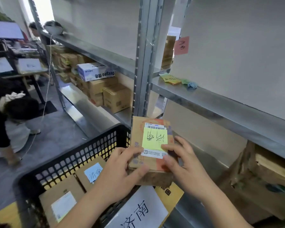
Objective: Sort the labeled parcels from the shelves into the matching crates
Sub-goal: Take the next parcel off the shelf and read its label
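A small cardboard parcel (152,129) with a yellow-green handwritten note (155,139) is held above the right end of a black plastic crate (82,152). My left hand (122,170) grips its near left corner, thumb on top. My right hand (183,162) holds its near right side, thumb pressing the note. The crate carries a white paper sign (138,209) with large handwritten characters. Inside lie other parcels, one with a blue note (93,172) and one with a white label (62,204).
Grey metal shelving (143,63) stands ahead; several cardboard boxes (115,97) and a white-blue box (95,71) fill its left bay. Sticky notes (170,79) lie on the right shelf, a pink one (181,45) on the wall. A person (11,116) bends at left.
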`<state>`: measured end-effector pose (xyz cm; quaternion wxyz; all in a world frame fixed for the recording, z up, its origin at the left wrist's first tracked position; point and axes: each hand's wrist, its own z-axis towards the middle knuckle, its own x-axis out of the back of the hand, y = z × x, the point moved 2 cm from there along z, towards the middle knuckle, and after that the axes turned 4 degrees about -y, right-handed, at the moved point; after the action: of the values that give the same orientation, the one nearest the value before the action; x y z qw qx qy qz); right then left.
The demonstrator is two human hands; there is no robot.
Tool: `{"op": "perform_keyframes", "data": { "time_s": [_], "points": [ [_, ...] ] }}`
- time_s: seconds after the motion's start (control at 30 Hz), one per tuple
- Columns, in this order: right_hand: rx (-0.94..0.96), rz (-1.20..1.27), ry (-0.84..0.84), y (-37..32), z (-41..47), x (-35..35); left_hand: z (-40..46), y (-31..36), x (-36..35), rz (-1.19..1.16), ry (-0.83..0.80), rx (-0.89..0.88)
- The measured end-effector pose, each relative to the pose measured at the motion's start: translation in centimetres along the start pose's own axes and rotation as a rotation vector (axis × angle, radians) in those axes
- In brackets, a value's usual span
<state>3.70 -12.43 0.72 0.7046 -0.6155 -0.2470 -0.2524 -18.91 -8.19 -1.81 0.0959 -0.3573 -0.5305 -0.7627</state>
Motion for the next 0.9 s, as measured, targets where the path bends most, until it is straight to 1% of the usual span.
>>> {"op": "perform_keyframes", "data": {
  "time_s": [0.1,0.23,0.33,0.4,0.47,0.53,0.6,0.77,0.9],
  "points": [
    [0.055,-0.056,-0.026,-1.6,1.0,-2.0,-1.3,-1.2,1.2,-0.005,0.025,0.044],
    [0.160,-0.157,-0.141,-3.7,3.0,-4.1,-2.3,-2.0,3.2,0.057,0.021,0.092],
    [0.192,-0.271,-0.246,-5.1,5.5,-5.0,-2.0,-3.1,4.8,0.132,0.019,0.151],
    [0.214,-0.337,-0.309,-6.0,7.4,-5.4,-1.4,-4.2,5.5,0.180,0.016,0.144],
    [0.243,-0.394,-0.371,-6.6,9.3,-5.8,-0.6,-5.3,5.5,0.227,-0.019,0.124],
    [0.258,-0.458,-0.431,-6.6,11.2,-6.4,0.3,-6.7,5.0,0.265,-0.049,0.139],
    [0.262,-0.483,-0.483,-5.7,12.9,-7.0,1.2,-7.9,4.1,0.291,-0.072,0.186],
    [0.267,-0.385,-0.613,-0.3,16.0,-8.6,2.8,-9.2,0.8,0.332,-0.059,0.305],
    [0.266,-0.383,-0.716,3.7,17.8,-10.1,4.3,-10.6,-3.4,0.286,-0.120,0.439]
  ]
}}
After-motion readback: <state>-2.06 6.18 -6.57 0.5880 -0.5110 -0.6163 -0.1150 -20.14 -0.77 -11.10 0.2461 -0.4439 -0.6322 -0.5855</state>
